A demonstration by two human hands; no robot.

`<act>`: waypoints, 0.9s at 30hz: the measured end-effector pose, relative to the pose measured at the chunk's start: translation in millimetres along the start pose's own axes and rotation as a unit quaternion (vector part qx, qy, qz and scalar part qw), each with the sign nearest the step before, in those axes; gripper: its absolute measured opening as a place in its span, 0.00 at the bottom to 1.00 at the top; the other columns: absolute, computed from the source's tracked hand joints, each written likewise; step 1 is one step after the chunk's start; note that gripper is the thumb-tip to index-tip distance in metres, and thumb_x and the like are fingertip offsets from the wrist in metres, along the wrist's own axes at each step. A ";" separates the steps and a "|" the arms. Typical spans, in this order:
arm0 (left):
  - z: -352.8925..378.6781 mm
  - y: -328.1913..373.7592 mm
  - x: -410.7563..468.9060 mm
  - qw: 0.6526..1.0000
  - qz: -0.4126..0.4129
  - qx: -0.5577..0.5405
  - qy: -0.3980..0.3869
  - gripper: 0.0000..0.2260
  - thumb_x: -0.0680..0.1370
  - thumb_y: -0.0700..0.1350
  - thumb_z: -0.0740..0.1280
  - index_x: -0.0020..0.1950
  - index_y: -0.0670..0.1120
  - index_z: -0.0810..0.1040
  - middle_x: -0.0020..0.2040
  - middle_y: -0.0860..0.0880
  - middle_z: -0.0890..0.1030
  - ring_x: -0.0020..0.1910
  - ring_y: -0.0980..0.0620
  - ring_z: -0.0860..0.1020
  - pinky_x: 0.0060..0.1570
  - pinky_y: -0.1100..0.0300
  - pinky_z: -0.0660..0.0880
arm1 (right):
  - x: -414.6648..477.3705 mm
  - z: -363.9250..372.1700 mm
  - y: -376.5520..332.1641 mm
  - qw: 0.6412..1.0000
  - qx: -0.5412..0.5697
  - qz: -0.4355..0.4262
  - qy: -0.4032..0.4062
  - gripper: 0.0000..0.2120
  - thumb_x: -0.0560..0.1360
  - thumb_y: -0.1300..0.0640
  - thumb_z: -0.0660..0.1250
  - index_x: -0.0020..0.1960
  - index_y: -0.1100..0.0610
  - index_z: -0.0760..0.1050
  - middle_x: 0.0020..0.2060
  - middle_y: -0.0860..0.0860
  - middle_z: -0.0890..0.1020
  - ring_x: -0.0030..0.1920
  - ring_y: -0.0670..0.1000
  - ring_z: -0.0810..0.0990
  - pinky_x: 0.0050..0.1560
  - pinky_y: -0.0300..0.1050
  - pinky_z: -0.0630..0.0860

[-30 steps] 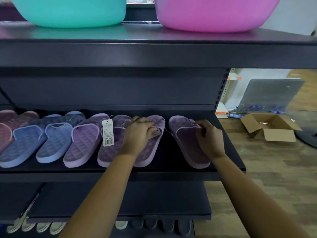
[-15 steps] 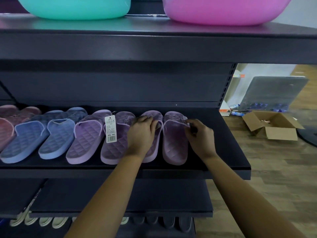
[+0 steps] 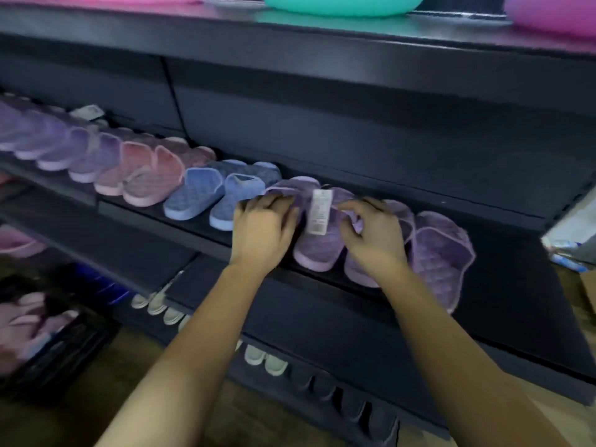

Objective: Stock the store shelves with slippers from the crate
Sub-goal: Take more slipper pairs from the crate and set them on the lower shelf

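Both hands down on the purple slippers point(image 3: 317, 243) on the dark shelf point(image 3: 503, 285) — left hand point(image 3: 263, 225) spread flat over one, right hand point(image 3: 374, 235) curled, pinching a strap beside the white tag point(image 3: 319, 212). Blue slippers point(image 3: 206, 195) just left; crate point(image 3: 54, 346) of pink slippers on the floor — far left, blurred.

A dark shelf point(image 3: 503, 295) carries a row of purple, pink and blue slippers point(image 3: 193, 195).

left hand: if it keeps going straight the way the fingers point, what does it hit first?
Probably the purple slipper its fingertips already overlap; the left hand points up and back into the shelf. Behind that lies the shelf's dark back panel. Motion blur makes depth uncertain.
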State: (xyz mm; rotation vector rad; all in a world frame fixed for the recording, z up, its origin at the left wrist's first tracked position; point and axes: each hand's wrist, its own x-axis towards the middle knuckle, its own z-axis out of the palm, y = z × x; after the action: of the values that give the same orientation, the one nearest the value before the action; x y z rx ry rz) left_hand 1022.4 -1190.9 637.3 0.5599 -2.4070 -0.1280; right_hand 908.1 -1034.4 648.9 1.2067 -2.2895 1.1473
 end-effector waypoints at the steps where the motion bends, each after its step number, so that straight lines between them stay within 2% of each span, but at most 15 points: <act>1: -11.7 -21.8 -10.1 0.999 -0.027 0.016 -0.007 0.16 0.78 0.52 0.57 0.56 0.48 0.81 0.53 0.48 0.83 0.50 0.43 0.79 0.52 0.50 0.70 | 2.7 17.1 -19.5 1.000 0.020 -0.020 0.004 0.11 0.69 0.60 0.63 0.48 0.57 0.81 0.45 0.54 0.83 0.48 0.55 0.78 0.48 0.42 0.71; 5: -63.6 -117.8 -59.7 0.991 -0.124 0.051 0.005 0.16 0.78 0.53 0.56 0.57 0.50 0.80 0.53 0.51 0.82 0.52 0.45 0.80 0.52 0.51 0.70 | 4.0 92.8 -103.9 0.990 0.103 -0.077 -0.060 0.10 0.70 0.62 0.64 0.49 0.58 0.80 0.46 0.53 0.83 0.48 0.52 0.79 0.50 0.39 0.70; 9: -126.7 -222.5 -116.9 0.976 -0.208 0.066 0.026 0.18 0.78 0.54 0.54 0.55 0.50 0.81 0.53 0.50 0.83 0.51 0.46 0.81 0.51 0.51 0.73 | -8.2 185.3 -199.1 0.970 0.161 -0.120 -0.135 0.10 0.71 0.63 0.65 0.51 0.57 0.80 0.47 0.52 0.82 0.49 0.52 0.79 0.52 0.43 0.74; 12: -171.8 -305.4 -164.3 0.964 -0.248 0.087 0.032 0.17 0.78 0.52 0.55 0.57 0.49 0.80 0.53 0.49 0.83 0.52 0.46 0.80 0.52 0.48 0.75 | -25.7 259.9 -274.3 0.958 0.180 -0.143 -0.173 0.10 0.71 0.63 0.65 0.51 0.57 0.80 0.47 0.51 0.82 0.48 0.50 0.79 0.50 0.38 0.72; 16: -219.8 -406.2 -216.3 0.948 -0.302 0.100 0.018 0.17 0.80 0.52 0.55 0.61 0.48 0.78 0.56 0.49 0.82 0.54 0.47 0.80 0.55 0.47 0.74 | -49.4 348.6 -360.0 0.944 0.199 -0.156 -0.214 0.09 0.72 0.63 0.65 0.51 0.57 0.80 0.46 0.50 0.81 0.48 0.51 0.79 0.49 0.45 0.75; 18: -236.1 -446.5 -232.2 0.935 -0.339 0.101 0.004 0.16 0.81 0.51 0.55 0.64 0.49 0.77 0.58 0.50 0.81 0.57 0.50 0.78 0.61 0.48 0.71 | -55.7 384.8 -391.9 0.939 0.200 -0.144 -0.240 0.09 0.73 0.63 0.65 0.51 0.57 0.80 0.46 0.49 0.81 0.47 0.49 0.79 0.47 0.40 0.74; 21: -249.5 -495.9 -245.7 0.923 -0.375 0.087 -0.016 0.15 0.82 0.51 0.58 0.65 0.49 0.76 0.57 0.51 0.81 0.56 0.53 0.78 0.65 0.52 0.66 | -56.6 430.9 -424.5 0.935 0.196 -0.127 -0.265 0.09 0.73 0.63 0.65 0.52 0.56 0.80 0.46 0.49 0.81 0.47 0.48 0.79 0.48 0.41 0.75; 24: -249.1 -559.2 -254.1 0.912 -0.403 0.068 -0.043 0.14 0.81 0.49 0.59 0.64 0.49 0.76 0.58 0.49 0.80 0.56 0.50 0.77 0.63 0.47 0.69 | -49.7 486.9 -448.6 0.933 0.184 -0.116 -0.286 0.10 0.73 0.63 0.64 0.51 0.56 0.80 0.46 0.49 0.81 0.46 0.49 0.79 0.47 0.43 0.76; 27: -240.2 -627.4 -256.6 0.906 -0.415 0.065 -0.049 0.13 0.81 0.49 0.59 0.62 0.48 0.78 0.56 0.47 0.80 0.50 0.48 0.79 0.58 0.44 0.72 | -34.5 550.9 -464.5 0.935 0.170 -0.104 -0.294 0.10 0.73 0.63 0.64 0.51 0.56 0.81 0.46 0.49 0.82 0.45 0.49 0.79 0.47 0.45 0.77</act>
State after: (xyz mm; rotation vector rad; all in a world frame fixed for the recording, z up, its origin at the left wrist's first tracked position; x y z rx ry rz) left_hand 1576.5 -1636.8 531.6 1.6443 -2.1143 -0.3621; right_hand 1348.4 -1590.6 517.6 2.1139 -2.3194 1.2625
